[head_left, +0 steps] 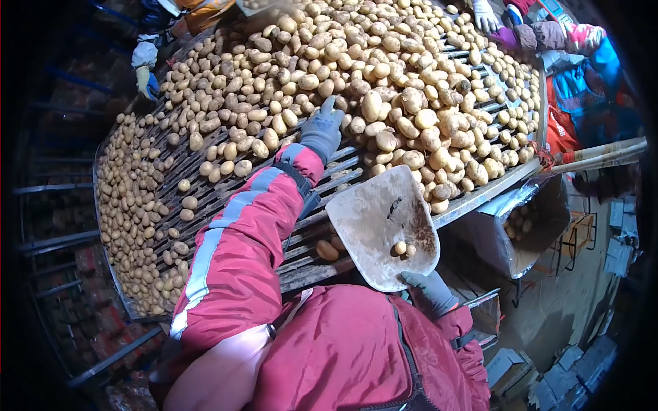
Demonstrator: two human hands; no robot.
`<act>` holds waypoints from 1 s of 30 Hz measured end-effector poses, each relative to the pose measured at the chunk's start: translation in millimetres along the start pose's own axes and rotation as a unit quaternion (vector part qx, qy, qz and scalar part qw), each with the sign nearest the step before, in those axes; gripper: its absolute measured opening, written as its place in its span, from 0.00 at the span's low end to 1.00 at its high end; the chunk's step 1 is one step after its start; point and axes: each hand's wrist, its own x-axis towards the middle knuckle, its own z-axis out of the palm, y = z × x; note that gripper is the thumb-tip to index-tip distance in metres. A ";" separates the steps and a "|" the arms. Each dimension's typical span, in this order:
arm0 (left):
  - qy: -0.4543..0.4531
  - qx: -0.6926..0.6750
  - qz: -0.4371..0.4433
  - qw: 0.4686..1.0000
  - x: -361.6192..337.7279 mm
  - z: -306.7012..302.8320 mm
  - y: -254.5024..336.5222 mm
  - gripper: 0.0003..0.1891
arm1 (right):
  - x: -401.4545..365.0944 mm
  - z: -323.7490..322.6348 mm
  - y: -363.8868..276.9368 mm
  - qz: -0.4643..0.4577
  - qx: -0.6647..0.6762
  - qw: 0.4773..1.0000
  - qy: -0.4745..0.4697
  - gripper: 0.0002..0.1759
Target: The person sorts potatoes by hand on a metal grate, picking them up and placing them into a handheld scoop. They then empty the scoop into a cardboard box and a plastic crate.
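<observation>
My left hand (322,128), in a grey glove, reaches out over the slatted sorting table (319,240). Its fingers are stretched out against the edge of a big heap of potatoes (404,103), and I see nothing held in it. Close to my body, my right hand (432,291), also gloved, grips the near rim of a worn white scoop (370,212). Two small potatoes (404,249) lie inside the scoop, on its dirt-stained bottom. A few larger potatoes (327,250) sit on the slats just left of the scoop.
Many smaller potatoes (130,205) cover the table's left side. A co-worker's gloved hand (146,82) is at the upper left, another's glove (485,17) at the upper right. A lined box (490,236) holding potatoes stands below the table's right edge. Cartons (569,377) lie lower right.
</observation>
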 end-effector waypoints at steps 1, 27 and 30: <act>0.011 -0.008 0.007 1.000 -1.0 -0.6 0.2 0.17 | -1.5 2.2 -1.4 0.002 0.003 1.000 0.002 0.24; -0.041 -0.234 -0.091 0.967 -8.3 -42.8 -30.5 0.15 | 8.8 -32.0 13.7 0.101 -0.045 0.994 0.023 0.27; -0.027 -0.521 -0.123 0.844 -30.0 -59.9 -25.1 0.16 | 0.1 0.0 -2.2 0.056 -0.073 0.995 0.039 0.16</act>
